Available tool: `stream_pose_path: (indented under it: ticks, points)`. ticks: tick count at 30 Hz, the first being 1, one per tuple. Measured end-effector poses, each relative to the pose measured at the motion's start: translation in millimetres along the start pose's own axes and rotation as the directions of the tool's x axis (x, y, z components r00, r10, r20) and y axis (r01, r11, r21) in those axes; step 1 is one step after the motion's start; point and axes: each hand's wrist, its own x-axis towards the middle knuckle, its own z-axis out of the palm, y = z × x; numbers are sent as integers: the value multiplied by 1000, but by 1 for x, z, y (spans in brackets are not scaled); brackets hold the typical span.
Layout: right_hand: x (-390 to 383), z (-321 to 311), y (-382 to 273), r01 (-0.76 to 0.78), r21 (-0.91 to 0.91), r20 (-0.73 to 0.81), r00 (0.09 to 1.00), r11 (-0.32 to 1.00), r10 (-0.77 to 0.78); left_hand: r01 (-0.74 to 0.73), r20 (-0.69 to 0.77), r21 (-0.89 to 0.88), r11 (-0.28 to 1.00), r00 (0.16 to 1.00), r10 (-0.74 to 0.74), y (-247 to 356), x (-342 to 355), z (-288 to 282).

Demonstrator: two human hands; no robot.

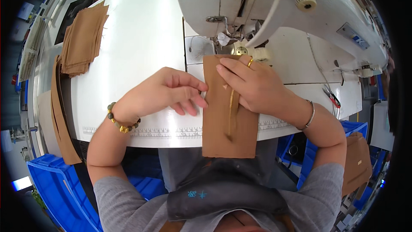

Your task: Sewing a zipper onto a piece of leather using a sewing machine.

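A brown rectangular fabric panel (216, 122) lies lengthwise in front of the sewing machine (201, 4), its near end hanging past the table edge. Down its middle runs a gold-toothed zipper (231, 107). My right hand (255, 81) rests on the panel's upper right, fingers stretched across it and covering the zipper's upper part. At the panel's left edge is my left hand (169, 92), fingers loosely bent and apart, the fingertips close to or touching the fabric. The panel's far edge reaches close to the needle area (225, 41); whether it is under the foot I cannot tell.
A stack of brown fabric pieces (86, 38) lies at the far left, with long brown strips (64, 116) over the table's left edge. Thread snips (332, 97) lie at the right. Blue crates (60, 184) stand below, and brown pieces (356, 163) hang at lower right.
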Motion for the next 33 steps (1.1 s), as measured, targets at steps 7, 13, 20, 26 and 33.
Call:
stream_pose_path:
  ticks: [7, 13, 20, 26, 33]
  points:
    - [4, -4, -5, 11, -8, 12, 1000, 1000, -11, 42, 94, 24, 999, 995, -44, 0, 3, -4]
    - [5, 0, -6, 61, -45, -31, 998, 997, -62, -213, -255, -252, 944, 956, 147, -5, 4, -1]
    - [5, 3, -6, 55, -72, -23, 998, 996, -57, -166, -139, 159, 973, 972, 189, -12, 8, 7]
    - [6, 6, -5, 57, -90, -61, 996, 994, -63, -220, -77, 945, 241, 568, 819, -30, 31, 29]
    - [7, 0, 1, -9, -82, -151, 989, 997, -4, -128, -37, 982, 139, 594, 804, -34, 33, 35]
